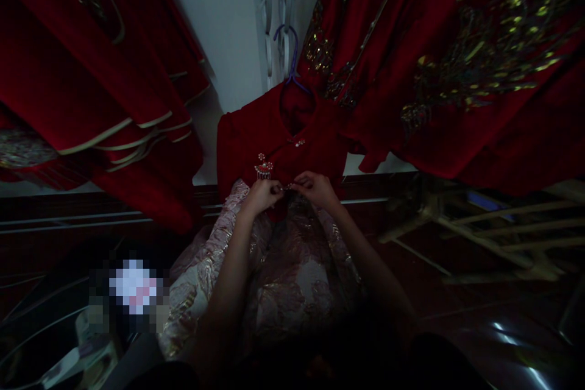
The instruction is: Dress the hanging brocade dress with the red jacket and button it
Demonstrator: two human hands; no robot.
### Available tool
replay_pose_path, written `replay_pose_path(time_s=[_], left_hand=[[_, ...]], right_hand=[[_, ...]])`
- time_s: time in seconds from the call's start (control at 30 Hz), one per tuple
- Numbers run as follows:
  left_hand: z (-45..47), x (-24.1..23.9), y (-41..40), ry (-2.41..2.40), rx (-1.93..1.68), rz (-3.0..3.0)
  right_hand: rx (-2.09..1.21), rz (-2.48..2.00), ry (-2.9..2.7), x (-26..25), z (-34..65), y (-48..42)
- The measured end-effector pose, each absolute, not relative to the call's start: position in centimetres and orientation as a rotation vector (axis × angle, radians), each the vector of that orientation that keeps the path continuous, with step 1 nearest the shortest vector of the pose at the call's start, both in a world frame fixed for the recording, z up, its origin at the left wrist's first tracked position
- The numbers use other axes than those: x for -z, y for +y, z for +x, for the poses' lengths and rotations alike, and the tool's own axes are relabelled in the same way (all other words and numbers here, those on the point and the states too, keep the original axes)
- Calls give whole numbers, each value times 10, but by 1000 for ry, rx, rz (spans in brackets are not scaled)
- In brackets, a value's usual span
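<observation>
No readable lettering or numbers; no legible labels or signs

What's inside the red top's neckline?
Dark red inner fabric, with part of the purple hanger at its upper edge. The rest of the hanger can't be seen; the red top covers it.

Red garments (132,82) with pale edging (155,120) hang on the left, and a red gown (484,152) on the right bears gold decoration (503,36) (glinting in the dimness). Between them stands a pale wall (223,18); a slatted frame (429,209) sits lower right.
</observation>
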State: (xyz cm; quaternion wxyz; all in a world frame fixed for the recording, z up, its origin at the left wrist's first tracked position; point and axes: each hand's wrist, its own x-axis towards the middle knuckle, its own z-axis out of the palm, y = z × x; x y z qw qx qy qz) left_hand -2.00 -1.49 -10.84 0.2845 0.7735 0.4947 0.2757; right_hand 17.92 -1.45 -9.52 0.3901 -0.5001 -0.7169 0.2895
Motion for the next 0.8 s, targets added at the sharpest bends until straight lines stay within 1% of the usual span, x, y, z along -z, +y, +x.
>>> replay_pose_path(time_s=[0.1,0.27,0.57,0.73,0.8], left_hand=[[-20,116,-13,1280,-778,1888],[-18,119,-12,1090,-818,1645],[-20,123,-6,1045,-909,1707],[-21,124,-9,1079,-822,1536],[-23,123,-10,1112,-790,1555]], right_hand=[[-800,-1190,-1816,98,170,-17],[-733,-1272,-1778,105,164,-16],[-586,-1274,-1777,113,155,-19],[-550,-1283,-1796,121,151,-22],[-499,-1297,-1798,124,149,-23]])
